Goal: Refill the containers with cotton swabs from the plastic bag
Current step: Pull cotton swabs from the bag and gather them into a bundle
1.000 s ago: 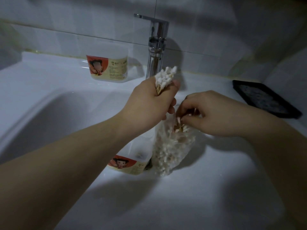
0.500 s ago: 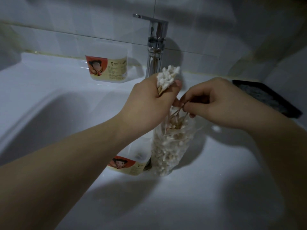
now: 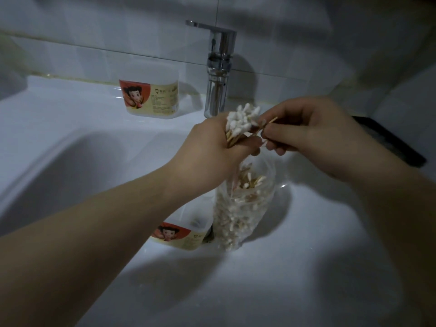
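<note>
1. Right hand (image 3: pixel 313 135) has come up out of the plastic bag (image 3: pixel 243 208) since half a second ago. It's now level with the bundle of cotton swabs (image 3: pixel 243 121) in the left hand (image 3: pixel 212 149).
2. Left grip is clamped round the bundle, with the white tips pointing to 12 o'clock. Right grip is pinched together on a few loose swabs (image 3: pixel 269 123), pressed against the bundle's 3 o'clock side.
3. The bag stands open at 6 o'clock under both hands, with loads still in it.
4. Near container (image 3: pixel 184 234) sits just beside the bag at its 9 o'clock, half hidden by the forearm. Can't tell how full it is. Far container (image 3: pixel 151 97) is at 10 o'clock from the hands.
5. My read: this is the gathering stage. The handful just got bigger, and the refill itself looks barely started. I'd guess the bundle goes into the near container next.
6. Further out there's a faucet (image 3: pixel 220 67) at 12 o'clock, a black tray (image 3: pixel 389 140) at 3 on the worktop (image 3: pixel 283 279), and the sink basin (image 3: pixel 70 173) at 9.
</note>
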`<state>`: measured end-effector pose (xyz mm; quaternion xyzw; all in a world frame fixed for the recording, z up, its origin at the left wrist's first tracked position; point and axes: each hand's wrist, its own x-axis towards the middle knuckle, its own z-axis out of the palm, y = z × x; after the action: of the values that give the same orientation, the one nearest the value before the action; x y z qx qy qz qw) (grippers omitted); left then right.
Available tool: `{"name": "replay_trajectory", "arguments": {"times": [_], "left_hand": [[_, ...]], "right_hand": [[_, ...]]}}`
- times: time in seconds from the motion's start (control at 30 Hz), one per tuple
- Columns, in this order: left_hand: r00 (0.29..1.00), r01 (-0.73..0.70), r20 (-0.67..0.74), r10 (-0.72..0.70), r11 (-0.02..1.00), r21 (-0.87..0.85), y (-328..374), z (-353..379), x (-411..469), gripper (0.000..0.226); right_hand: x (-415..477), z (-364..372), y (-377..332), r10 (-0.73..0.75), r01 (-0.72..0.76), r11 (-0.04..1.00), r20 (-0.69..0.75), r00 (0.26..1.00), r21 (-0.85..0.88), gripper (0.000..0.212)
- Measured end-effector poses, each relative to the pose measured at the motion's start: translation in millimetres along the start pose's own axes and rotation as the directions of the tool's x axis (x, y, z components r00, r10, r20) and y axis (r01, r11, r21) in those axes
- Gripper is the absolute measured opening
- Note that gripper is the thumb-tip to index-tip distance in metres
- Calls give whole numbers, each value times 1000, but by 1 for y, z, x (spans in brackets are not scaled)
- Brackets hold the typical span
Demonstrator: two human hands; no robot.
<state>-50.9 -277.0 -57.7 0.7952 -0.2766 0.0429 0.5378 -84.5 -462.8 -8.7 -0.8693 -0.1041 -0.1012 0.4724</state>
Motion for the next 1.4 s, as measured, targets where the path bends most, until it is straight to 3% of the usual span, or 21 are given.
{"name": "replay_trajectory", "arguments": {"times": [0.2,0.33,0.43,0.77,0.97,1.1,1.3,1.4], "left_hand": [[994,90,-56,-90,996,-7,0,-1,1,18],[993,113,-10,-114,993,-44,2,-1,1,27],[987,158,24,-156,984,-77,4,-1,1,20],[968,245,-7,-251,950,-195,8,-4,1,12],[958,261,-59,-282,934,-243,11,-5,2,17],[943,239,-189,-275,952,-192,10,-4,3,43],[952,117,-228,-203,932,-342,15,-6,4,25],[971,49,-174,-165,846,-531,17,-6,4,27]], "right_hand": [[4,-4,4,37,-26,994,-104,994,107,22],[4,-2,3,48,-22,973,-108,993,229,22],[4,3,2,42,-8,963,-122,992,268,22],[2,2,3,-58,25,989,-225,973,-147,25],[2,0,-1,48,-32,997,-225,973,75,37],[1,2,-3,41,-22,996,-226,973,82,31],[-3,6,-8,-32,49,994,-171,985,96,28],[-4,11,-10,-69,95,984,-169,983,152,20]]}}
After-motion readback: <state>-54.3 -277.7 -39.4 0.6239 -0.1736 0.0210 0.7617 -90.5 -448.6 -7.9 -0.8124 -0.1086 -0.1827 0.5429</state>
